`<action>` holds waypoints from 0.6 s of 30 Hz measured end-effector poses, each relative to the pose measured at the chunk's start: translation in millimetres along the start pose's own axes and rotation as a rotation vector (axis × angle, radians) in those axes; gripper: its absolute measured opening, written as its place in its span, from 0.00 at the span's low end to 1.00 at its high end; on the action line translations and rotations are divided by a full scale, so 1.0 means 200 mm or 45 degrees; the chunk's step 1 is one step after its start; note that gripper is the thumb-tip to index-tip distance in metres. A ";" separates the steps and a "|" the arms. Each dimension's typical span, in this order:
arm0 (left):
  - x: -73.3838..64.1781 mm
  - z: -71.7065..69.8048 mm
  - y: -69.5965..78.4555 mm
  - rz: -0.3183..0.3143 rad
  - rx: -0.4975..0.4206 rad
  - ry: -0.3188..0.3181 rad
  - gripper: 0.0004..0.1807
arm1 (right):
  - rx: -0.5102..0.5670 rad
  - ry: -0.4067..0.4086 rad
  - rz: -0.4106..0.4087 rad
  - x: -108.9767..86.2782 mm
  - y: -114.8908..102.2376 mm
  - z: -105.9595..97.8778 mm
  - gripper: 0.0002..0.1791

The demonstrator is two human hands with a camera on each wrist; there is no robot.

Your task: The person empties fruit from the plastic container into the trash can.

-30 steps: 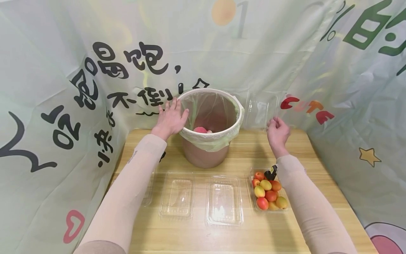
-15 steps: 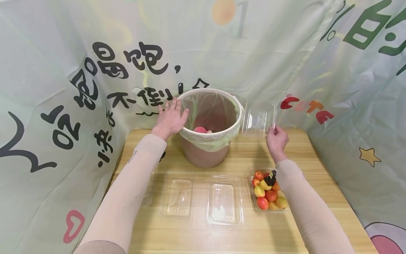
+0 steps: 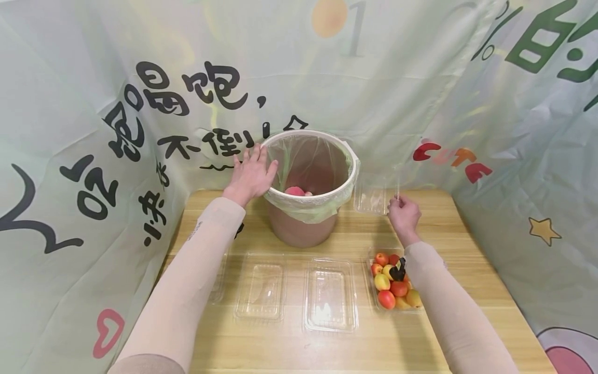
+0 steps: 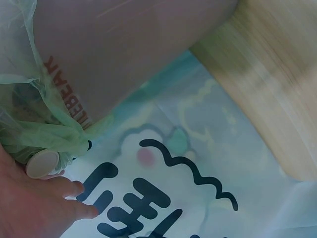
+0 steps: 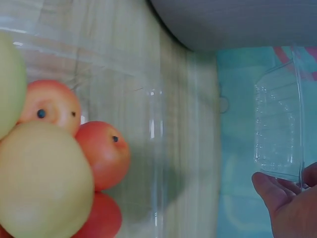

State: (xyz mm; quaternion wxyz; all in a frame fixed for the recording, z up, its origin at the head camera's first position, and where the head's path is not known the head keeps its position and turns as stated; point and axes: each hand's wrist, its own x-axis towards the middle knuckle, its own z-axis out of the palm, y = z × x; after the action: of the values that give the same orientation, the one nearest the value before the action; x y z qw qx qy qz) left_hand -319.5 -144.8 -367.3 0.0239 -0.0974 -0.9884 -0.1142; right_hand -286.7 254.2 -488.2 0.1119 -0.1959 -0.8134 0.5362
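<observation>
My left hand (image 3: 252, 174) rests on the white rim of a brown bin (image 3: 303, 228), fingers spread along its left side. In the left wrist view, the fingers (image 4: 74, 210) lie beside the gathered green liner (image 4: 64, 134). A pinkish-red round thing (image 3: 295, 191) lies inside the bin. My right hand (image 3: 404, 213) pinches the edge of a shallow clear plastic box (image 3: 371, 200), just right of the bin. The right wrist view shows its ribbed surface and the thumb (image 5: 270, 191) at its lower edge. Red and yellow fruit fill another clear box (image 5: 157, 134) below this hand.
Two clear plastic boxes (image 3: 260, 311) stand on the wooden table (image 3: 280, 353) in front of the bin. Part of another clear box (image 3: 218, 285) shows beside the left sleeve. Printed curtains (image 3: 397, 93) surround the table at the back and sides.
My right hand has come down and slightly left, toward the table, lowering the clear plastic box beside the bin. The left hand has stayed on the rim.
</observation>
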 end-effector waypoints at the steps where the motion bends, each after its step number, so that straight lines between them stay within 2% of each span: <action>1: 0.00 0.00 0.00 -0.001 0.002 0.001 0.43 | -0.006 -0.007 0.000 0.00 0.01 0.00 0.25; 8: 0.00 0.00 0.00 0.001 -0.007 0.005 0.43 | -0.029 -0.053 0.001 -0.02 0.05 0.01 0.26; 18: 0.00 0.00 0.00 -0.005 -0.003 -0.002 0.43 | -0.138 -0.121 0.023 -0.01 0.09 0.02 0.27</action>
State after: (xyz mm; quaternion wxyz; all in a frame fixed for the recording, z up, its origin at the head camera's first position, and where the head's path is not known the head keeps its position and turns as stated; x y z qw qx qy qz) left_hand -319.3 -144.9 -367.3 0.0229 -0.0956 -0.9884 -0.1155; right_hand -283.1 255.9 -505.4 0.0575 -0.1834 -0.8438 0.5010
